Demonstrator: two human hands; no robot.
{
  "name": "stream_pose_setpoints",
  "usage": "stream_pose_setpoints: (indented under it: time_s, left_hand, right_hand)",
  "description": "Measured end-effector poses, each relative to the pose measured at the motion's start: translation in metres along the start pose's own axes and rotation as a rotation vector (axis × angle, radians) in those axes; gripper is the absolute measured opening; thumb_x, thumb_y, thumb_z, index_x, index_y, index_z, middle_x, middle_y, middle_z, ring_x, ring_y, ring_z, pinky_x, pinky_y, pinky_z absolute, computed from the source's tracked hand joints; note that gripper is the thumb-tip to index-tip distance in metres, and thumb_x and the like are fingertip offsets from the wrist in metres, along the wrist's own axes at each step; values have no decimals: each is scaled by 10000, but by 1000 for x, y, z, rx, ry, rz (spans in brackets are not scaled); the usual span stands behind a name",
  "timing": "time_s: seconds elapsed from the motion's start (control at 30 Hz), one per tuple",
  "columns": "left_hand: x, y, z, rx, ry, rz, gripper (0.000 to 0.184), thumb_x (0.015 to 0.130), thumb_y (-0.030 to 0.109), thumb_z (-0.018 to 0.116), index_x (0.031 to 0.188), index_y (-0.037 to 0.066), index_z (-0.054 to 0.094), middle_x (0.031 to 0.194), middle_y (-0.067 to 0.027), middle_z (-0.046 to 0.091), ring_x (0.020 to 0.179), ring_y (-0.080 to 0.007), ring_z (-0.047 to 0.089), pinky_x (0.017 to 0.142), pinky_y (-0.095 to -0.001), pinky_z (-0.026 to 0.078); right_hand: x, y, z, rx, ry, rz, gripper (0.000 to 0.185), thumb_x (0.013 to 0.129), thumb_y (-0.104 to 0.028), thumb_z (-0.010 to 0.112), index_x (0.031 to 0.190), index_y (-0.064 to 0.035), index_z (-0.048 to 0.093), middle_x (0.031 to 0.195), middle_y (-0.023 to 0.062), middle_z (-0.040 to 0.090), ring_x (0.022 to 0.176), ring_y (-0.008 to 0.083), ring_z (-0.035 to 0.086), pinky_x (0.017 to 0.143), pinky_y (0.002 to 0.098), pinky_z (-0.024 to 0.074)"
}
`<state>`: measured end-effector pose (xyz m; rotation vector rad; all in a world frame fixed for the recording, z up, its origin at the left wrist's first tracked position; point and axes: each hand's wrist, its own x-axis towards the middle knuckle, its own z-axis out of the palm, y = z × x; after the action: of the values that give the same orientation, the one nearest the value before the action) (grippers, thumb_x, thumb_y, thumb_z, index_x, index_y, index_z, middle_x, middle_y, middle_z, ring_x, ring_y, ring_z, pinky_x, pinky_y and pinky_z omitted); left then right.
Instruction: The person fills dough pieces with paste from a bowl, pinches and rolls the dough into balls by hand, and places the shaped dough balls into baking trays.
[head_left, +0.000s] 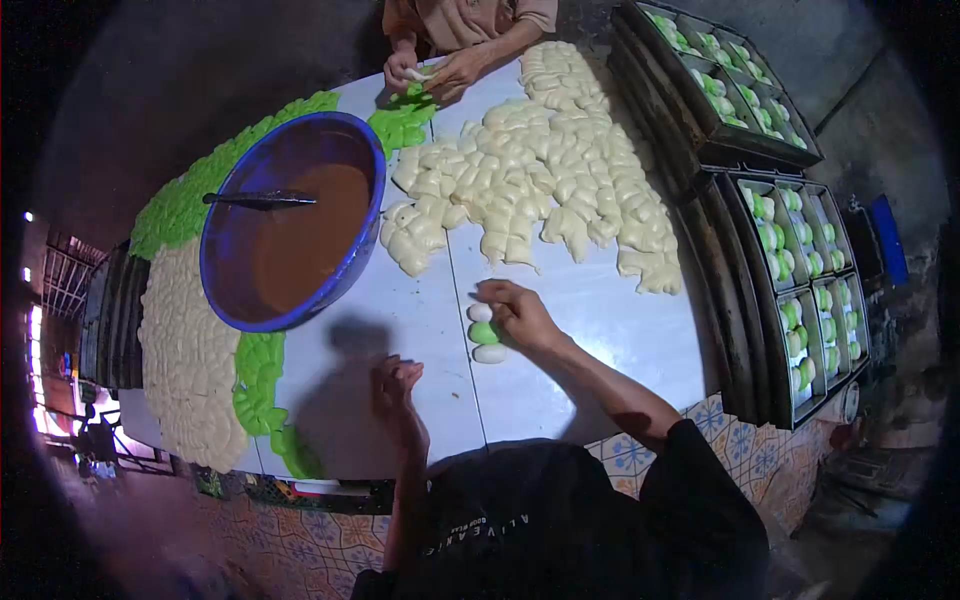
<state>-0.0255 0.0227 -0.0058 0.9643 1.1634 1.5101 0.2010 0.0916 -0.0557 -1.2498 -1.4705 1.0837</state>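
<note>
On the white table [350, 425], a short row of dough pieces lies in front of me: a white piece [480, 312] at the far end, a green piece [484, 333] in the middle and another white piece [490, 354] nearest me. My right hand [520, 315] is at the far end of the row, its fingers bent over and beside the pieces; whether it grips one is hidden. My left hand [398, 385] hovers to the left of the row, fingers apart and holding nothing.
A blue basin [377, 200] of brown liquid stands left of centre. Cream dough [520, 165] and green dough [262, 375] cover parts of the table. Stacked metal trays [770, 290] with dough stand at right. Across the table, a co-worker's hands [440, 75] handle dough.
</note>
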Motion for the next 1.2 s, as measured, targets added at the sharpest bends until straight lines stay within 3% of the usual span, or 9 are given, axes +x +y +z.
stream_pose_setpoints:
  time_s: [0.27,0.33,0.4,0.47,0.6,0.77,0.9,1.0,1.2]
  left_hand:
    - [5,-36,-43,-60,68,-65,206,913,159,558,1040,-3,554,884,-85,574,802,-190,582,759,-309,510]
    - [29,-62,-52,20,82,-258,209,921,165,552,1030,-14,545,864,-93,583,782,-190,585,707,-298,517]
    - [32,-64,-19,304,-66,166,179,926,121,514,1039,-18,527,812,-91,588,773,-186,582,697,-301,518]
    - [12,-19,45,-77,-46,-81,170,927,83,485,1060,-18,513,820,-97,587,765,-188,578,701,-311,524]
    - [-5,-48,109,360,-358,249,184,915,115,521,1048,-13,522,786,-60,563,775,-162,578,663,-260,510]
    - [-88,-67,222,234,-820,-148,179,886,73,570,1047,-5,575,935,-73,568,870,-171,562,799,-317,460]
    - [-147,-115,283,501,-1418,542,437,830,192,643,1203,6,511,1179,-211,529,1135,-395,465,957,-489,350]
    - [-181,-112,294,1055,-1449,985,593,883,441,553,1339,70,469,1384,-209,433,1342,-384,308,1021,-551,249]
    - [-171,-111,305,1060,-1500,849,546,903,479,516,1343,156,489,1419,-188,406,1331,-368,336,1038,-556,238]
  right_hand:
    - [-19,-6,12,-766,-375,-447,501,789,-319,694,1171,-26,557,1235,229,480,1154,406,455,945,455,432]
    - [-25,31,27,-670,-312,-610,427,769,-284,715,1080,-21,586,1165,219,500,1076,395,483,912,459,456]
    - [-42,12,9,-430,-425,-394,297,809,-276,696,971,-44,603,1009,201,533,1002,380,514,814,462,466]
    - [-63,13,-6,-156,-463,-253,314,837,-286,688,1012,-37,611,989,165,610,919,319,595,819,422,470]
    - [-134,-47,-92,121,-254,-105,447,863,-282,675,1213,-56,512,1021,142,633,955,255,612,842,387,472]
    - [-194,-170,-251,-345,103,6,598,841,-343,699,1266,-43,402,1139,172,522,1023,278,545,866,390,442]
    - [-199,-226,-389,-817,497,-169,492,746,-425,760,1028,-80,552,1046,137,519,1008,288,535,869,388,434]
    - [-187,-236,-492,-1093,834,-157,439,752,-376,770,1005,-55,607,1006,93,578,990,244,551,854,361,446]
    - [-140,-138,-654,-1073,1238,-156,603,738,-478,757,1103,-9,651,1137,211,605,1054,365,586,920,426,452]
